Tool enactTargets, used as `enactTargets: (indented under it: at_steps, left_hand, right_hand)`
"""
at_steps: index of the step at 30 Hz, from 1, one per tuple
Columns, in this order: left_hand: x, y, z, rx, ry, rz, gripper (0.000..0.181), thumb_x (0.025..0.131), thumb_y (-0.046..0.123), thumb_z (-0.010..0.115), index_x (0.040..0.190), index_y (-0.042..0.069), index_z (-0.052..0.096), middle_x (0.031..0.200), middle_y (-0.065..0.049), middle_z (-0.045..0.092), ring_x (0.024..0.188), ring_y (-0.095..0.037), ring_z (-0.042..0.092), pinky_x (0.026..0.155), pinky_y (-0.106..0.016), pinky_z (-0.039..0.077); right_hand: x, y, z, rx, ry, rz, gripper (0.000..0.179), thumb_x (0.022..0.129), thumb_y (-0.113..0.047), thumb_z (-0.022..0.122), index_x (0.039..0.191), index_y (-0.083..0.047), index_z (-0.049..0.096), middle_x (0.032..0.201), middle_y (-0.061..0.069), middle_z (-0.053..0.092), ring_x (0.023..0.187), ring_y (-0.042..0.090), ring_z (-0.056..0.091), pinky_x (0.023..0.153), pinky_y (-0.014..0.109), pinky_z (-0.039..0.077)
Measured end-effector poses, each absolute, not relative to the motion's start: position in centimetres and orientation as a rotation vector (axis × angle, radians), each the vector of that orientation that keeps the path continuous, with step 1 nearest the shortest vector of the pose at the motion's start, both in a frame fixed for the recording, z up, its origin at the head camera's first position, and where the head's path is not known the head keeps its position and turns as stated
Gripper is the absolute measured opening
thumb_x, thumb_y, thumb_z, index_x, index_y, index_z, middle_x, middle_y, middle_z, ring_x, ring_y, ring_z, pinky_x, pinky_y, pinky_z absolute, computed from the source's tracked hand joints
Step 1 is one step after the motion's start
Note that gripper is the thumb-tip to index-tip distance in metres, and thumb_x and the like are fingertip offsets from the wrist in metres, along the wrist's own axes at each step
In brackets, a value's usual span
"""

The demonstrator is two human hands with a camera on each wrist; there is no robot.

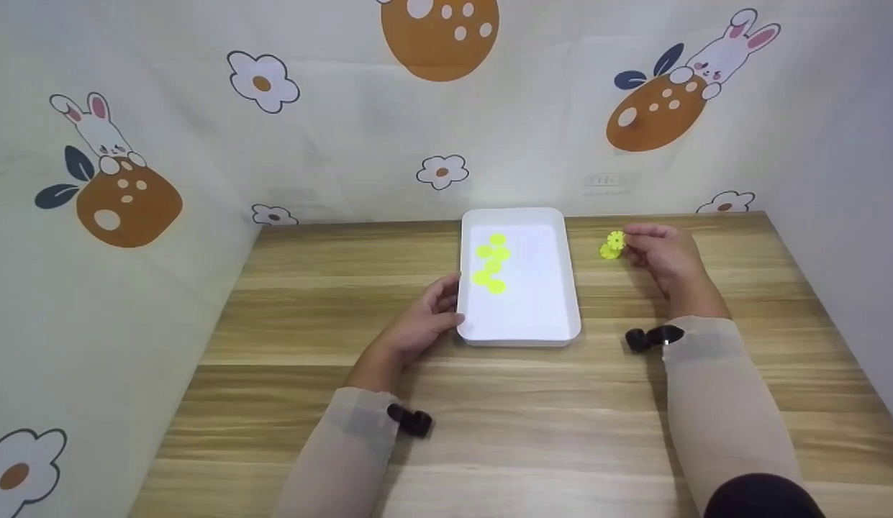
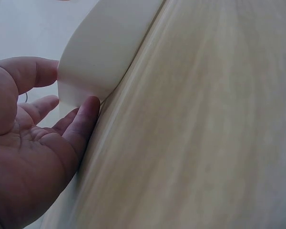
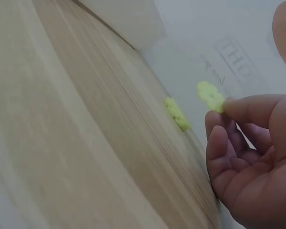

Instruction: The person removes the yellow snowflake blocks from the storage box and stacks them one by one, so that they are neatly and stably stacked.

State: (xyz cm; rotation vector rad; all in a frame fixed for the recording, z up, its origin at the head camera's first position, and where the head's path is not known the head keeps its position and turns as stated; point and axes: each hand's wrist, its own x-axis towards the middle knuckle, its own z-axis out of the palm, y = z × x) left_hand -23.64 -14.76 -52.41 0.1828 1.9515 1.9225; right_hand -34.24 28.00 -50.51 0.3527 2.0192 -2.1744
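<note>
Between thumb and forefinger, my right hand (image 1: 665, 255) pinches a yellow flower-shaped plastic disc (image 3: 210, 96) by its edge, raised above the wooden table. Just below it, a second bit of yellow notched plastic (image 3: 177, 114) lies on the table, thicker than one disc. My left hand (image 1: 424, 320) rests against the left side of a white tray (image 1: 570, 288), its fairly straight fingers and thumb touching the outer wall. Inside the tray, toward its left side, several yellow discs (image 1: 496, 286) lie in a cluster.
The wooden table (image 1: 324, 302) meets a pale patterned wall (image 1: 345, 129) behind the tray. Side walls stand to the left and right. A small black camera is strapped on each sleeve. A dark round object (image 1: 763, 496) shows at the bottom right, over the right sleeve.
</note>
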Motion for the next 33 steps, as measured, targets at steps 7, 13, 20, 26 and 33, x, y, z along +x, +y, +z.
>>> enactTargets:
  at_steps: [7,13,20,26,33]
  left_hand:
    - [-23.52,-14.72,-52.31,0.188,1.968,1.915,0.079,0.099,-0.004,0.062,0.169,0.008,0.027,0.171,-0.017,0.037,0.16,-0.036,0.037,0.13,-0.048,0.038]
    - [-23.52,-14.74,-52.34,0.177,1.971,1.912,0.079,0.099,-0.003,0.062,0.169,0.009,0.028,0.171,-0.016,0.038,0.16,-0.035,0.038,0.129,-0.047,0.04]
    - [-23.54,-14.79,-52.42,0.206,1.949,1.928,0.08,0.099,-0.005,0.061,0.17,0.009,0.026,0.172,-0.017,0.036,0.161,-0.035,0.036,0.128,-0.048,0.041]
    - [-23.56,-14.76,-52.35,0.208,1.957,1.926,0.079,0.099,-0.005,0.061,0.169,0.007,0.026,0.171,-0.019,0.036,0.161,-0.036,0.036,0.129,-0.049,0.039]
    - [-23.56,-14.78,-52.18,0.195,1.962,1.914,0.079,0.1,-0.004,0.062,0.169,0.007,0.026,0.172,-0.017,0.036,0.161,-0.035,0.036,0.13,-0.049,0.038]
  right_hand:
    - [-34.55,28.08,-50.91,0.409,2.121,-2.118,0.034,0.096,0.0,0.076,0.13,0.006,0.071,0.089,-0.009,0.081,0.077,0.007,0.074,0.078,0.021,0.064]
    - [-34.62,27.93,-51.13,0.397,2.249,-1.992,0.031,0.094,-0.002,0.079,0.124,0.005,0.075,0.082,-0.016,0.078,0.075,0.003,0.074,0.076,0.019,0.064]
    - [-34.7,27.69,-51.09,0.44,2.309,-1.909,0.038,0.091,-0.003,0.082,0.127,0.003,0.075,0.079,-0.019,0.077,0.077,0.001,0.074,0.078,0.018,0.064]
    - [-34.76,27.66,-51.26,0.44,2.323,-1.894,0.041,0.092,-0.005,0.082,0.131,0.005,0.071,0.08,-0.019,0.077,0.079,0.001,0.075,0.081,0.018,0.064]
    - [-34.7,27.71,-51.23,0.425,2.349,-1.868,0.044,0.095,-0.008,0.08,0.135,0.006,0.069,0.081,-0.02,0.077,0.08,0.001,0.075,0.08,0.018,0.064]
